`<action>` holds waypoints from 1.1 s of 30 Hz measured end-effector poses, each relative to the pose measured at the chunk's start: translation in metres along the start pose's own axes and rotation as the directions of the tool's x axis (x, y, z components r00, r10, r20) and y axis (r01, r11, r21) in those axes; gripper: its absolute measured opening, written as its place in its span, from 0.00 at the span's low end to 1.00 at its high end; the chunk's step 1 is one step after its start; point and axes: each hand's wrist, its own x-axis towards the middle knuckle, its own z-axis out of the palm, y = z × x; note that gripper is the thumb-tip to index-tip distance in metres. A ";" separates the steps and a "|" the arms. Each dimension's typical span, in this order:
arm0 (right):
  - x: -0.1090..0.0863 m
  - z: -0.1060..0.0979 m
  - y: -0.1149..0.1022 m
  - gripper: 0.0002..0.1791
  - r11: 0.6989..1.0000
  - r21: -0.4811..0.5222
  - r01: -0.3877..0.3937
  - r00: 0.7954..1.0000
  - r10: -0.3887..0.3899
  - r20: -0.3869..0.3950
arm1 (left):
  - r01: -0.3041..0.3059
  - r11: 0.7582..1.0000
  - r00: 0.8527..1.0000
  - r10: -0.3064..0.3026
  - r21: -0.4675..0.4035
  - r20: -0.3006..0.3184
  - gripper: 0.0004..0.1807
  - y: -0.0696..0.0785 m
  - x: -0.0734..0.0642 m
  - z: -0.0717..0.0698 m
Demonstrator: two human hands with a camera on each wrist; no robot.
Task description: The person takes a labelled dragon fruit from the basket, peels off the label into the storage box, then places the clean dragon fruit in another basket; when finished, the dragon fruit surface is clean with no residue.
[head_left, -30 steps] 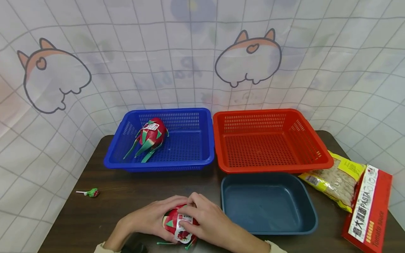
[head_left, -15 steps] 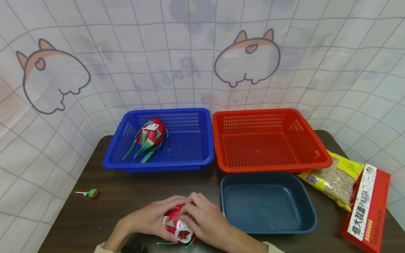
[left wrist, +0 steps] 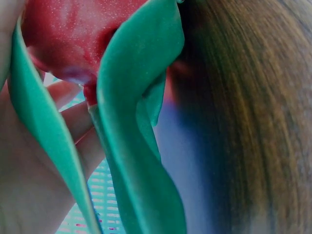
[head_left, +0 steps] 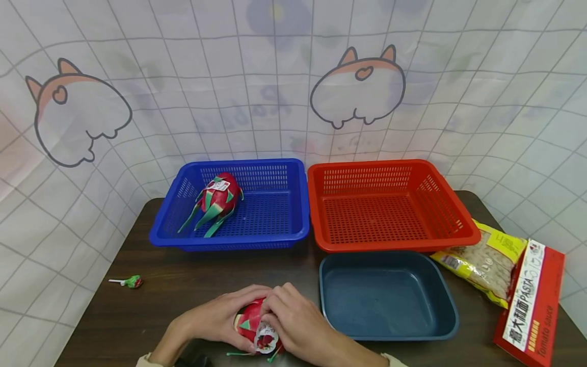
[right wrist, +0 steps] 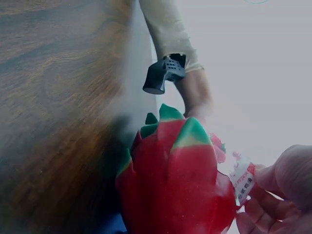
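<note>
One dragon fruit (head_left: pixel 247 326) sits between my two hands on the near side of the desk (head_left: pixel 266 265), so low that I cannot tell whether it rests on the wood. My left hand (head_left: pixel 223 316) curves round its side and grips it; my right hand (head_left: pixel 300 323) is closed to a pinch on one end of a paper label (right wrist: pixel 242 180). I judge the work on this label to be about midway: the pinched end stands off the skin, while the round end with the fruit picture seems to lie against it, so it is neither flat nor free. Only the right wrist view shows that pinch and the small print beside it; from the head, my knuckles cover it. The left wrist view alone shows the long green flaps (left wrist: pixel 141 122) up close, with my fingers behind them. Farther out, the blue basket (head_left: pixel 229 239) holds a second dragon fruit (head_left: pixel 224 196) wearing its own white sticker (head_left: pixel 219 184). Beyond my hands, a lollipop (head_left: pixel 134 281), a dark tray (head_left: pixel 390 300), a red basket (head_left: pixel 394 243), a yellow bag (head_left: pixel 492 262) and a pasta box (head_left: pixel 534 300) all lie untouched.
</note>
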 end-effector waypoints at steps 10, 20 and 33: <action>0.000 -0.003 -0.002 0.03 0.993 0.110 -0.050 0.998 0.045 0.045 | 0.026 0.999 1.000 -0.026 -0.028 -0.009 0.45 0.002 0.000 0.001; 0.001 -0.007 -0.001 0.05 0.857 0.479 -0.188 0.981 0.144 0.126 | -0.033 0.999 0.999 0.033 0.002 0.008 0.45 0.000 -0.003 0.000; 0.004 -0.023 0.008 0.06 0.763 0.614 -0.202 0.979 0.170 0.111 | -0.034 0.999 0.999 0.035 -0.041 0.022 0.44 0.000 -0.002 0.000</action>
